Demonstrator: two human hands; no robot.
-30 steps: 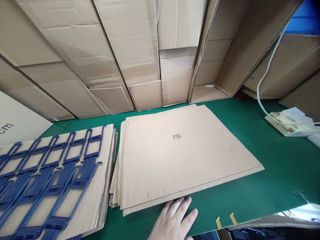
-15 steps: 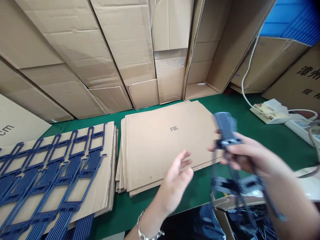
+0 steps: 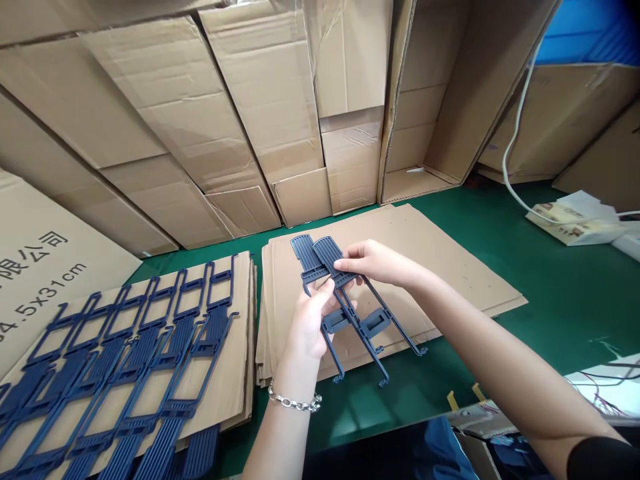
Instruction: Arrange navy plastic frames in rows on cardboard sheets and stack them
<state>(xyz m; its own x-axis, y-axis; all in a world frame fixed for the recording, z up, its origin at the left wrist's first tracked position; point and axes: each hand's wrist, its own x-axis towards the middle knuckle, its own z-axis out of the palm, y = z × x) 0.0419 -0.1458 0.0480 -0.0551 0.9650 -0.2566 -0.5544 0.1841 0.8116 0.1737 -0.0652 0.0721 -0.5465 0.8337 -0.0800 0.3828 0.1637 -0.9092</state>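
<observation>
Two dark blue plastic frames [image 3: 327,257], each with a ribbed paddle end and long hooked legs, overlap in front of me above the cardboard stack. My left hand [image 3: 313,320] is closed on them from below, its thumb at the base of the ribbed ends. My right hand [image 3: 373,261] pinches the right-hand frame near its ribbed paddle, thumb on top. The legs hang toward me over the near edge of the cardboard sheets [image 3: 425,267]. At left, several like plastic frames [image 3: 145,360] lie in overlapping rows on another cardboard stack [image 3: 240,280].
Cardboard boxes [image 3: 270,93] stand along the back, with an open carton [image 3: 425,120] among them. A tissue box [image 3: 573,217] and a white cable [image 3: 510,147] are at the right of the green table [image 3: 500,240]. A box of dark parts [image 3: 515,453] sits below the near edge.
My right hand has brought the plastic frames leftward over the cardboard stack. My left hand, empty and spread before, now grips them too. The view has turned slightly left.
</observation>
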